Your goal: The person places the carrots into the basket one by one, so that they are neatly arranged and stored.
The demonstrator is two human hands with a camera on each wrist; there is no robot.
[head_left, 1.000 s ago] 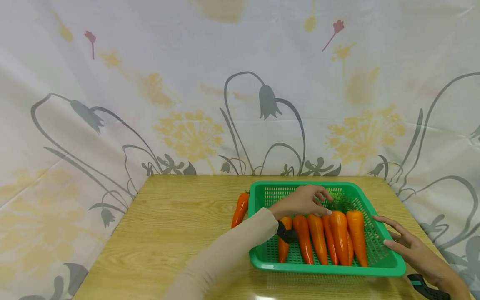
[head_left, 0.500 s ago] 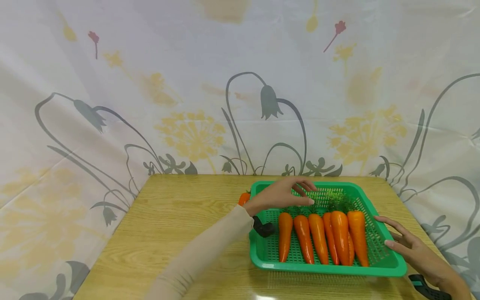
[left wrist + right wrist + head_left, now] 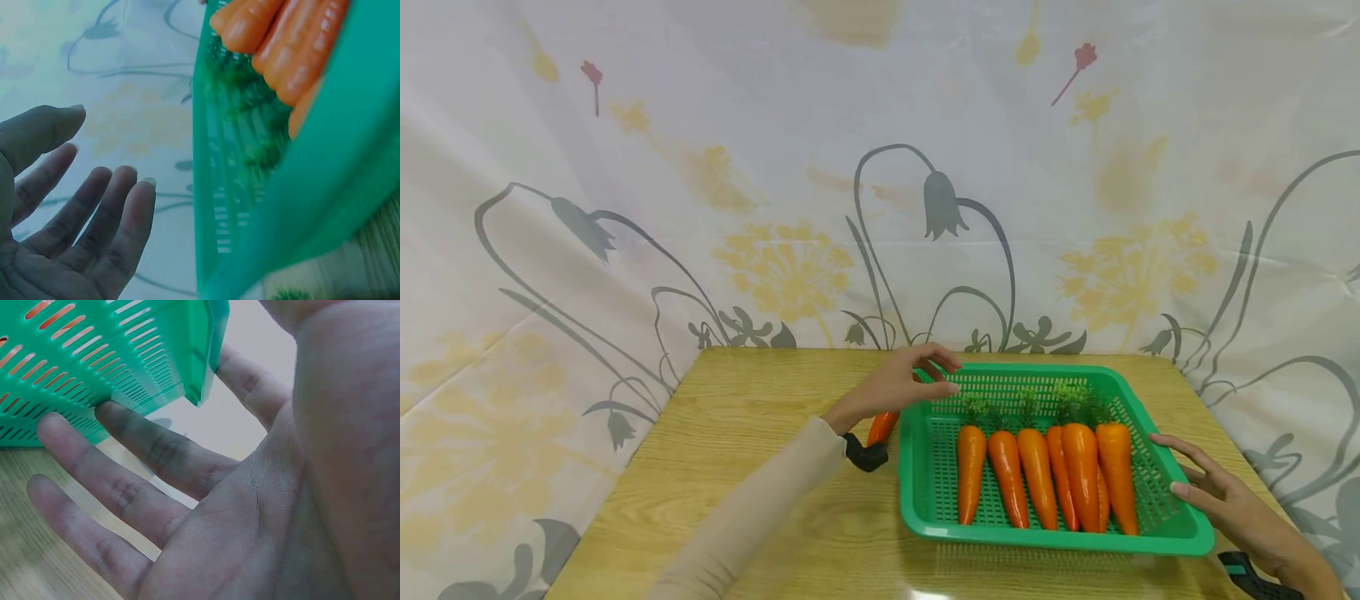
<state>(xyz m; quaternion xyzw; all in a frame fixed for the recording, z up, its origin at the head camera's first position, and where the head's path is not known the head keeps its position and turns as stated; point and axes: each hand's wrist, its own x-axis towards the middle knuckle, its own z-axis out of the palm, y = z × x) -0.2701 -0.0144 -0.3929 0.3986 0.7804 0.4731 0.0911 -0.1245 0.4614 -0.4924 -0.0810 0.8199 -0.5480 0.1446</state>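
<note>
A green plastic basket (image 3: 1060,541) holds a row of several orange carrots (image 3: 1081,479), their leafy green tops (image 3: 1072,400) toward the back wall. Over the basket's back left corner hovers my left hand (image 3: 897,385), fingers loosely bent and holding nothing. In the left wrist view that hand (image 3: 87,231) is apart from the basket's rim. Another carrot (image 3: 882,427) lies on the table just outside the basket's left side, partly hidden by my left hand and wrist. My right hand (image 3: 1225,500) touches the basket's right side with extended fingers; the right wrist view shows fingertips against the slotted wall (image 3: 94,356).
The basket stands on the right part of a wood-grain table (image 3: 760,417). Behind the table hangs a pale flower-patterned cloth (image 3: 775,167). Bare tabletop stretches left of the basket. Each wrist wears a black strap (image 3: 867,454).
My left hand has moved left, from above the carrots to the basket's back left corner, uncovering the leftmost carrot in it. My right hand has stayed at the basket's right side.
</note>
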